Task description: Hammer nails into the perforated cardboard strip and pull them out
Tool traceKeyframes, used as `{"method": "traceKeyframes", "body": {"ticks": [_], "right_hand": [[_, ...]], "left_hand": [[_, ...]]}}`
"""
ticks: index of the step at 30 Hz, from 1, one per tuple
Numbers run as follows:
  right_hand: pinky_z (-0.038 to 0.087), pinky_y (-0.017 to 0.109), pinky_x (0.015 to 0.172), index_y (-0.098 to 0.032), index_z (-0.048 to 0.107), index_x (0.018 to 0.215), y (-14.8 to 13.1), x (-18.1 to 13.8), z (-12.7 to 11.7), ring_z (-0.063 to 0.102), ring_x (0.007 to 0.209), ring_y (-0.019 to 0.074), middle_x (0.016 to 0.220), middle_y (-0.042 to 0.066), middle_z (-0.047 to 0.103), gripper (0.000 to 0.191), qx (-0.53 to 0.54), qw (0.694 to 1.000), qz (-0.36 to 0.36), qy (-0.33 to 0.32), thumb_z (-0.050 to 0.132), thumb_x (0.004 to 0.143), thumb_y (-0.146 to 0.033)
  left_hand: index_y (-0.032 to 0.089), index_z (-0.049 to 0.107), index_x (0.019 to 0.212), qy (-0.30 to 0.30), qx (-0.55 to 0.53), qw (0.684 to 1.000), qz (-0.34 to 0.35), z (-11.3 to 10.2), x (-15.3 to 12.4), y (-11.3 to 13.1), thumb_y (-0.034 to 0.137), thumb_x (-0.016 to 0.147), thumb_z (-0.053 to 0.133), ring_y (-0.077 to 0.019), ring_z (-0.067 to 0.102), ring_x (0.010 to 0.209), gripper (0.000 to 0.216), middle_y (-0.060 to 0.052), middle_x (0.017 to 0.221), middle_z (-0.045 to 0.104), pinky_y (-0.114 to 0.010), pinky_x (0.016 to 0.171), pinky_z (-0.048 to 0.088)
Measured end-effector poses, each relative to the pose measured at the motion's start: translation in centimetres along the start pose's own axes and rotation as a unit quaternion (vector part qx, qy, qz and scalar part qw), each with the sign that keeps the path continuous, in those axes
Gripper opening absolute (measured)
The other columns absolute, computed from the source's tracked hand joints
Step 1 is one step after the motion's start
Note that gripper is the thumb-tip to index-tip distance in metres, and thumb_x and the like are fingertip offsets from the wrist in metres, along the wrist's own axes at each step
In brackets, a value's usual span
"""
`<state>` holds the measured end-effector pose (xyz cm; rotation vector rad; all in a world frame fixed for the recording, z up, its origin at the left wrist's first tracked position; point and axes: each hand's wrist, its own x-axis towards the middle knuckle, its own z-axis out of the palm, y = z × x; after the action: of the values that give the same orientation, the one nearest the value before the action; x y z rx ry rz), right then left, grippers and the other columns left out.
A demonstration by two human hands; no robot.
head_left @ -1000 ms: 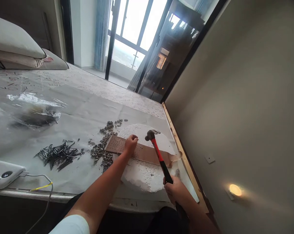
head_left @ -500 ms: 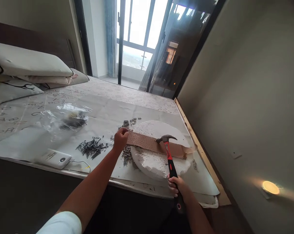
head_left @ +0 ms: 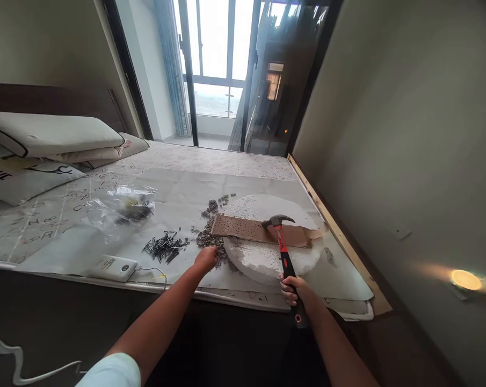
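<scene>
My right hand (head_left: 293, 287) is wrapped round the black grip of a red-handled claw hammer (head_left: 282, 248). Its steel head rests on a brown strip of perforated board (head_left: 259, 231). That strip lies across a round white foam slab (head_left: 267, 258). My left hand (head_left: 205, 259) sits at the near left edge of the slab, fingers curled down among a few loose nails and small grey stones (head_left: 207, 236); whether it holds anything is hidden. A pile of dark nails (head_left: 165, 246) lies just to its left.
Everything sits on a paper-covered mattress (head_left: 106, 177). A white power bank (head_left: 114, 267) with a cable lies near the front edge, a clear plastic bag (head_left: 124, 207) behind it, pillows (head_left: 45, 134) at far left. A wall with a lit lamp (head_left: 464, 279) runs along the right.
My left hand has left the board's left end and dropped toward me to the slab's near edge. The hammer stays on the board. The view has pulled back.
</scene>
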<state>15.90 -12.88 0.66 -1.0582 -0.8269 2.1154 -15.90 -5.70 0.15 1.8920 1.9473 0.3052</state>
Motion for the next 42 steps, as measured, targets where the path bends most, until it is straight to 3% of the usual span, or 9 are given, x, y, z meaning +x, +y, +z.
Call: {"method": "traceKeyframes", "body": {"ticks": [6,16,23,25,27,29,31,36,42], "right_hand": [[0.012,0.017,0.032,-0.022,0.036,0.075,-0.1,-0.1,0.2,0.019,0.031,0.0024,0.042,-0.014,0.028,0.026,0.027,1.0,-0.001,-0.003,0.053,0.056,-0.027],[0.015,0.017,0.031,-0.022,0.037,0.076,0.2,0.0,-0.1,0.02,0.031,0.0029,0.043,-0.014,0.029,0.025,0.002,1.0,-0.007,0.023,0.052,0.056,-0.027],[0.014,0.017,0.032,-0.022,0.037,0.075,-0.1,0.1,-0.2,0.021,0.031,0.0031,0.043,-0.013,0.029,0.025,0.018,1.0,0.001,0.013,0.052,0.055,-0.026],[0.014,0.017,0.032,-0.022,0.038,0.076,-0.3,0.0,-0.2,0.021,0.031,0.003,0.043,-0.013,0.03,0.025,0.029,0.999,0.002,0.012,0.051,0.055,-0.025],[0.014,0.017,0.032,-0.022,0.039,0.076,-0.6,0.0,-0.1,0.022,0.031,0.0032,0.043,-0.013,0.03,0.024,0.034,0.999,0.001,0.009,0.051,0.056,-0.023],[0.015,0.018,0.033,-0.022,0.039,0.076,-0.9,-0.1,0.1,0.023,0.032,0.0035,0.044,-0.013,0.031,0.023,0.034,0.999,-0.003,0.008,0.05,0.056,-0.023],[0.015,0.018,0.033,-0.022,0.038,0.075,-1.2,-0.1,0.3,0.023,0.031,0.0037,0.043,-0.013,0.031,0.022,0.032,0.999,-0.005,0.012,0.049,0.056,-0.023],[0.015,0.018,0.032,-0.022,0.037,0.073,-1.6,0.1,0.7,0.022,0.031,0.0041,0.042,-0.013,0.03,0.021,0.035,0.999,-0.001,0.017,0.047,0.055,-0.022],[0.017,0.018,0.031,-0.022,0.038,0.075,-1.5,-0.1,0.7,0.022,0.03,0.0041,0.041,-0.013,0.029,0.022,0.037,0.999,-0.019,0.031,0.048,0.056,-0.023]], "left_hand": [[0.02,0.063,0.077,-0.015,0.053,0.998,-0.008,2.7,0.6,1.0,0.014,0.072,0.047,-0.0245,0.061,0.084,0.018,-0.01,0.086,0.066,-0.029,0.068,0.041],[0.019,0.059,0.089,-0.025,0.071,0.993,-0.086,2.5,1.0,0.9,0.009,0.069,0.048,-0.0287,0.061,0.091,0.025,-0.015,0.095,0.065,-0.031,0.068,0.042],[0.018,0.055,0.076,0.009,-0.003,0.994,-0.111,0.3,1.7,0.8,0.017,0.059,0.058,-0.0247,0.061,0.076,0.018,-0.009,0.076,0.063,-0.029,0.059,0.041],[0.018,0.054,0.07,-0.024,-0.072,0.993,-0.093,-0.9,1.6,1.0,0.018,0.057,0.057,-0.0201,0.057,0.063,0.014,-0.004,0.063,0.057,-0.027,0.053,0.037],[0.018,0.054,0.069,-0.13,-0.18,0.972,-0.081,-2.0,1.3,1.4,0.018,0.056,0.055,-0.0138,0.047,0.049,0.013,0.001,0.052,0.047,-0.025,0.046,0.031],[0.018,0.051,0.068,-0.235,-0.294,0.924,-0.059,-2.8,0.9,2.2,0.016,0.054,0.053,-0.0085,0.037,0.043,0.014,0.005,0.05,0.04,-0.022,0.043,0.026],[0.019,0.046,0.067,-0.282,-0.392,0.875,-0.036,-3.4,0.4,3.5,0.014,0.052,0.053,-0.0061,0.035,0.043,0.018,0.005,0.054,0.041,-0.02,0.042,0.025],[0.02,0.042,0.073,-0.285,-0.523,0.803,-0.002,-4.2,0.1,7.1,0.014,0.051,0.051,-0.0057,0.041,0.05,0.024,0.003,0.064,0.048,-0.019,0.046,0.033],[0.02,0.045,0.086,-0.157,-0.541,0.825,0.051,-4.1,2.3,9.7,0.02,0.061,0.053,-0.0087,0.051,0.057,0.026,0.0,0.069,0.058,-0.022,0.055,0.043]]}}
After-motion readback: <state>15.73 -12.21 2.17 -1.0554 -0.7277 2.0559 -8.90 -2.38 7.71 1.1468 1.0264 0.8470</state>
